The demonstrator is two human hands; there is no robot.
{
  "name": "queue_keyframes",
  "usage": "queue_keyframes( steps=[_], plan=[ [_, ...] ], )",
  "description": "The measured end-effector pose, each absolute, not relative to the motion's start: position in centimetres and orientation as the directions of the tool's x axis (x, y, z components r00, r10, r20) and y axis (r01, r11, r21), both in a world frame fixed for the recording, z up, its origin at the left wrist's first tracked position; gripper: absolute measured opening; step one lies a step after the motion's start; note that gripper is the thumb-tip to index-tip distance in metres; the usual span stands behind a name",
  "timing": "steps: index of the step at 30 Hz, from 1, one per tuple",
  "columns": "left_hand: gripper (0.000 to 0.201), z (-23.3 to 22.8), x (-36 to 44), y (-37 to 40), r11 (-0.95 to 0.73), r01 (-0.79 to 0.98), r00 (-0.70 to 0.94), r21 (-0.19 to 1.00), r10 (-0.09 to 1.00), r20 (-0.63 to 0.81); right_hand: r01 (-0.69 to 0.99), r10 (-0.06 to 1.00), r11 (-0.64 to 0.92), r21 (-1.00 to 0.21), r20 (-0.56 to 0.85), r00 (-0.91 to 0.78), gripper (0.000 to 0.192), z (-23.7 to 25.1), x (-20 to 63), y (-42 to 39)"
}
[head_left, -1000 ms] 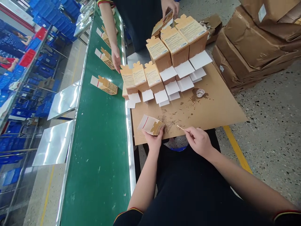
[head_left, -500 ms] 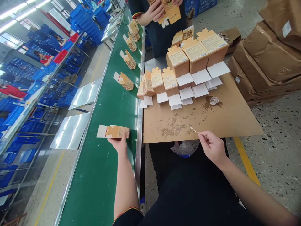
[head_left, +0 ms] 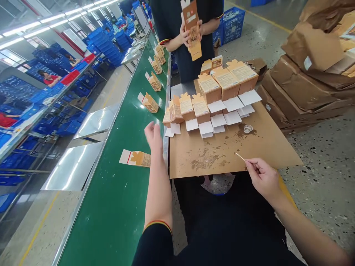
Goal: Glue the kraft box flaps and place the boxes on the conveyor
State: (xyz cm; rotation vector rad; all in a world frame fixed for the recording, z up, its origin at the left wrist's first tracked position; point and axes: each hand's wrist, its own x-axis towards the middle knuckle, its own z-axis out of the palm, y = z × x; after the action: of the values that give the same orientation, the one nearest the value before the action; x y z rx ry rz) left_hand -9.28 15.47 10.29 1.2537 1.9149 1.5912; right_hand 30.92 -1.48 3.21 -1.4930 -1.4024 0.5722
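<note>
My left hand [head_left: 154,137] is over the green conveyor belt [head_left: 111,207], slightly blurred, thumb and curled fingers a little apart, with nothing visible in it. Below it on the belt lies a small carton [head_left: 142,159], its white flap pointing left and its right end hidden behind my forearm. In my right hand [head_left: 263,176] a thin cotton swab [head_left: 240,156] is pinched between thumb and fingers, its tip pointing up and left over the cardboard sheet [head_left: 266,147]. A small clear plastic cup [head_left: 247,129] stands on a wet patch of the sheet. Stacked cartons [head_left: 210,88] with open white flaps stand behind.
Several more cartons [head_left: 150,102] stand in a line along the belt. Across the sheet, a co-worker's hands [head_left: 186,36] hold a flattened carton [head_left: 192,33]. Brown paper-wrapped bundles [head_left: 302,85] are piled at right, and blue crates [head_left: 233,25] stand behind the co-worker.
My left hand has let go of the carton on the belt and moved forward and right towards the stack. My right hand still holds the swab. The co-worker's carton is now upright.
</note>
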Motion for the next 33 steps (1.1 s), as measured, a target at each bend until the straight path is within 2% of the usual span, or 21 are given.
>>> queue_keyframes(
  steps=[2,4,7,14,16,18,21,24,26,29,31,33],
  plan=[
    [0.056,11.6,-7.5,21.6,0.112,0.386,-0.496,0.916,0.862,0.104,0.491,0.928,0.134,-0.861,0.282,0.242,0.043,3.3,31.0,-1.5],
    [0.063,12.4,-5.8,25.7,0.281,0.447,-0.505,0.849,0.863,-0.019,0.500,0.916,0.134,-0.856,0.299,0.268,0.041,3.3,31.2,-1.9],
    [0.073,12.5,-3.8,27.9,0.399,0.530,-0.532,0.748,0.844,-0.073,0.512,0.890,0.124,-0.850,0.323,0.322,0.040,2.9,31.7,-2.8],
    [0.089,11.6,-5.9,24.0,0.333,0.538,-0.526,0.774,0.851,0.000,0.530,0.847,0.113,-0.841,0.360,0.391,0.044,3.5,33.5,-2.7],
    [0.081,11.0,-8.0,21.2,0.239,0.423,-0.519,0.874,0.854,0.018,0.587,0.851,0.102,-0.803,0.376,0.367,0.045,4.6,34.7,-0.8],
    [0.070,10.1,-9.8,17.9,0.086,0.203,-0.499,0.975,0.866,0.027,0.674,0.882,0.053,-0.736,0.352,0.315,0.040,5.9,36.1,2.1],
    [0.066,7.9,-10.5,12.3,-0.077,-0.057,-0.429,0.995,0.902,0.045,0.809,0.966,-0.052,-0.586,0.175,0.189,0.025,7.5,37.6,7.4],
    [0.074,5.6,-8.4,7.8,-0.056,-0.163,-0.342,0.985,0.940,-0.004,0.908,0.997,-0.057,-0.415,0.031,0.076,0.016,8.0,37.8,11.9],
    [0.084,4.2,-6.5,6.1,0.000,-0.204,-0.319,0.979,0.945,-0.067,0.931,1.000,-0.018,-0.365,0.006,0.022,0.015,7.8,37.7,13.8],
    [0.093,2.9,-4.2,5.4,0.037,-0.209,-0.329,0.977,0.939,-0.106,0.945,0.999,0.048,-0.322,0.017,-0.045,0.021,7.2,38.1,14.9],
    [0.089,2.6,-3.4,5.3,0.054,-0.186,-0.318,0.981,0.941,-0.112,0.950,0.997,0.070,-0.305,0.043,-0.060,0.030,6.7,38.5,14.4],
    [0.084,2.6,-3.0,5.2,0.090,-0.171,-0.281,0.981,0.950,-0.136,0.927,0.993,0.071,-0.369,0.113,-0.031,0.040,5.9,38.0,12.7]
  ],
)
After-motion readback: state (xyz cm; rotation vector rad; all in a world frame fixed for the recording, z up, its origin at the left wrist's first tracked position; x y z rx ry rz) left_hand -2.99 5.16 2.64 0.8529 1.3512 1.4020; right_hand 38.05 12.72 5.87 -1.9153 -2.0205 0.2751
